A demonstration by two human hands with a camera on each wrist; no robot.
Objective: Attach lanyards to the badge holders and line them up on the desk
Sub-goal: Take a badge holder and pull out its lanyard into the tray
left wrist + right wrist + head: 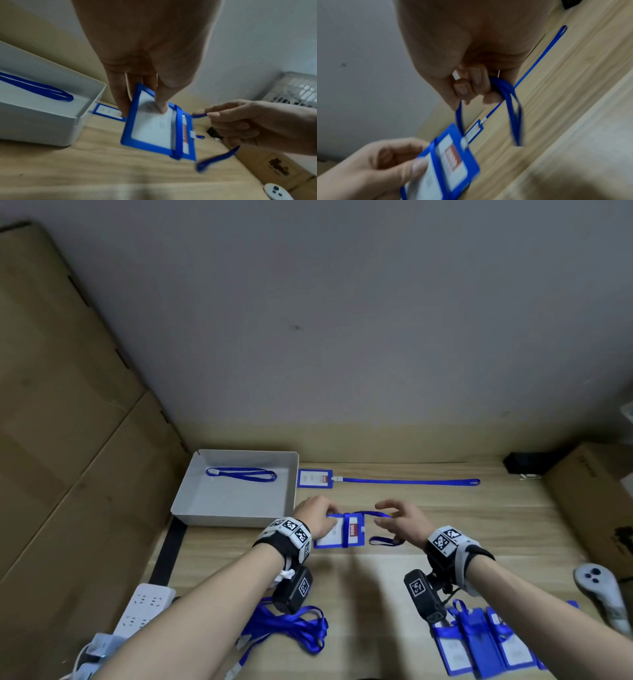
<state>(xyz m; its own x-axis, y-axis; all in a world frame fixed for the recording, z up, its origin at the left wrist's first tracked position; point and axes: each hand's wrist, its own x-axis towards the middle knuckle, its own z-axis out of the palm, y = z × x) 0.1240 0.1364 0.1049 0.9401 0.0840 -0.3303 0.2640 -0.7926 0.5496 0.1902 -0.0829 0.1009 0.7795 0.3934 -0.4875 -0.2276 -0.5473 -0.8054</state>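
My left hand (317, 517) pinches a blue badge holder (342, 531) (154, 127) (452, 158) by its left edge, thumb on its clear front, just above the desk. A blue lanyard (371, 513) (513, 108) is clipped to the holder and one strand wraps across its face. My right hand (400, 520) (240, 121) pinches that lanyard to the right of the holder, and the loop hangs below the fingers. A finished badge holder (315, 478) with its lanyard (411, 481) stretched straight to the right lies at the back of the desk.
A grey tray (191, 501) at the back left holds one blue lanyard (241, 474). Loose lanyards (291, 628) lie near left, spare badge holders (479, 642) near right. A power strip (144, 611), a white controller (599, 590) and a cardboard box (589, 501) border the desk.
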